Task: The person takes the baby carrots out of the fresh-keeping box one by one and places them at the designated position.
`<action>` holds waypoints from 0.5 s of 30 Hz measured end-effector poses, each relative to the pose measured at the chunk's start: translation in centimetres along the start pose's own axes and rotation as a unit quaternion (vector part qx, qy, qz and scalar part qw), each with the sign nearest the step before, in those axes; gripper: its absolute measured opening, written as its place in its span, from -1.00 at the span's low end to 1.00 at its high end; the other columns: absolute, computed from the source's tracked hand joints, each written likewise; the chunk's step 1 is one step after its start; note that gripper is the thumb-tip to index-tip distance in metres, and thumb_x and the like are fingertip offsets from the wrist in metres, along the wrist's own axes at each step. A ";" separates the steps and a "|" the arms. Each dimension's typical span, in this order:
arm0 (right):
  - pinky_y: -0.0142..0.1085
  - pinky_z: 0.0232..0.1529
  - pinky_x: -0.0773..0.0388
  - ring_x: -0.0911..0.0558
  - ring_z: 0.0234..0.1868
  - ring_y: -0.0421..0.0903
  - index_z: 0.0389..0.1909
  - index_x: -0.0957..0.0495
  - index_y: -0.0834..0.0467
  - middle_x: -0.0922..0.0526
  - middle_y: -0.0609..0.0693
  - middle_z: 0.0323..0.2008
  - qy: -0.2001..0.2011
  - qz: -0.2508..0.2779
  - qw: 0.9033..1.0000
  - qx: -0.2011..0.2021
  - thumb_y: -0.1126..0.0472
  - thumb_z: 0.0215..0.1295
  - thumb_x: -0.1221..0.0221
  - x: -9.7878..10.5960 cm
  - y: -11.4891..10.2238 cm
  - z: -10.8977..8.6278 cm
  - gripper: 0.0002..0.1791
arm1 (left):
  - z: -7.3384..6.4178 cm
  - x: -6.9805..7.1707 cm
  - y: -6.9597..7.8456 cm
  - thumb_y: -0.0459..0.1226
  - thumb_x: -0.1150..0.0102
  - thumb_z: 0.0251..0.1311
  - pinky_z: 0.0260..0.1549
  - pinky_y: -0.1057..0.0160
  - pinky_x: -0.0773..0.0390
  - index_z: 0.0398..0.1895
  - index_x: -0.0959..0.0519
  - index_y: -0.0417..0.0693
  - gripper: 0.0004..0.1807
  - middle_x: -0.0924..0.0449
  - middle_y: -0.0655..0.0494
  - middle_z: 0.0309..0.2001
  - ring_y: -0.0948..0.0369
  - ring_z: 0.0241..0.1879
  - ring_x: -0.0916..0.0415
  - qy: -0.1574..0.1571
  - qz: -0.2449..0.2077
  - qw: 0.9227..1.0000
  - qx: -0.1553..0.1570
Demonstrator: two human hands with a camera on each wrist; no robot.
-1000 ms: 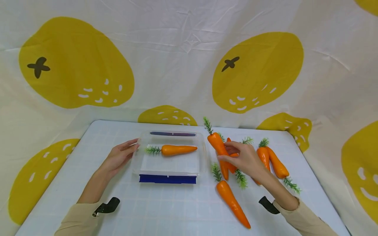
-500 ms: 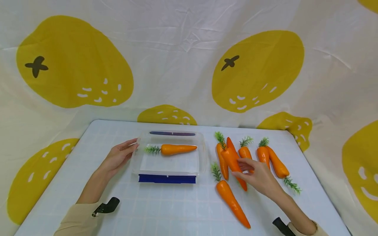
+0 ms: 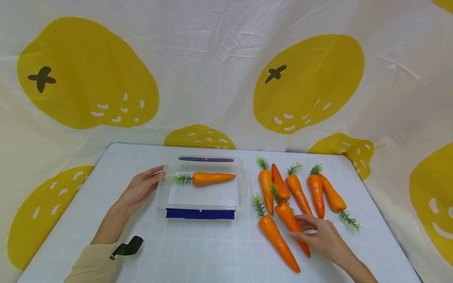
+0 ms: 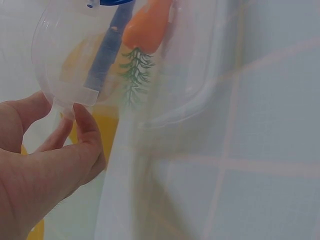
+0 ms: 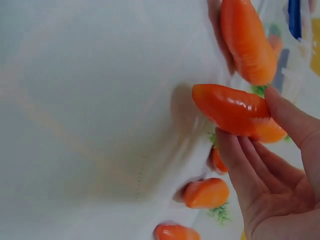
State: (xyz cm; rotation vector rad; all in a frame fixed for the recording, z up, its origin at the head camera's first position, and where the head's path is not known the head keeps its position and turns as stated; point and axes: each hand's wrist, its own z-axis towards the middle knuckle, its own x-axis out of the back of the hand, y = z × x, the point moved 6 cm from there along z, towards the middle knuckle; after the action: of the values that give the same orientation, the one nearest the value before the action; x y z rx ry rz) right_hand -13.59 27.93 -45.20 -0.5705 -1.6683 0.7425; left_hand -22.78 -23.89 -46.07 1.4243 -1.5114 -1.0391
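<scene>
A clear plastic container (image 3: 201, 198) with blue side clips stands on the table, one carrot (image 3: 212, 178) with a green top lying inside it. At its left rim my left hand (image 3: 139, 188) pinches the edge; the left wrist view shows the thumb and fingers (image 4: 87, 122) either side of a clear tab. My right hand (image 3: 320, 236) holds another carrot (image 3: 288, 216) by its lower half, between thumb and fingers. In the right wrist view this carrot (image 5: 232, 107) is just above the table. Left of it lies a loose carrot (image 3: 277, 241), tip toward me.
Several more carrots lie to the right of the container, including one with its tip away from me (image 3: 280, 184) and a pair at the far right (image 3: 316, 194). The white table (image 3: 198, 251) ends at a cloth backdrop (image 3: 209, 78) printed with yellow fruit.
My right hand has brought its carrot toward me and to the right, from beside the container to the front of the carrot group. The left hand and the container have stayed put.
</scene>
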 end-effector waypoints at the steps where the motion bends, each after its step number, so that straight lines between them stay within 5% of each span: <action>1: -0.30 -0.23 -0.74 -0.73 -0.24 -0.17 0.09 -0.64 0.36 -0.76 0.09 -0.10 -0.007 -0.001 1.000 -0.004 0.07 0.08 -0.55 -0.1 0.2 -0.2 -0.38 | 0.0 0.0 0.0 -0.04 -0.19 0.47 0.25 0.45 -0.41 0.60 -0.19 -0.12 -0.23 -0.19 -0.08 0.54 0.19 0.38 -0.29 0.001 0.001 1.000 0.000; 15: -0.44 -0.32 -0.67 -0.63 -0.30 -0.30 0.05 -0.65 0.35 -0.73 -0.09 -0.26 -0.064 -0.033 0.997 0.014 -0.01 0.15 -0.51 -0.9 1.4 -1.3 -0.40 | -0.1 -0.1 0.1 -0.07 -0.17 0.49 0.35 0.36 -0.34 0.60 -0.19 -0.12 -0.26 -0.19 -0.07 0.55 0.27 0.35 -0.33 0.002 -0.001 1.000 -0.002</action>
State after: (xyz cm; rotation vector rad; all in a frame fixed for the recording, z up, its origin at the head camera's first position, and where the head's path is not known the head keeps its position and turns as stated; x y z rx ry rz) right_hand -12.19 28.49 -46.67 -0.4547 -1.7835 0.7663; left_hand -22.74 -23.78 -45.93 1.4235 -1.5043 -1.0396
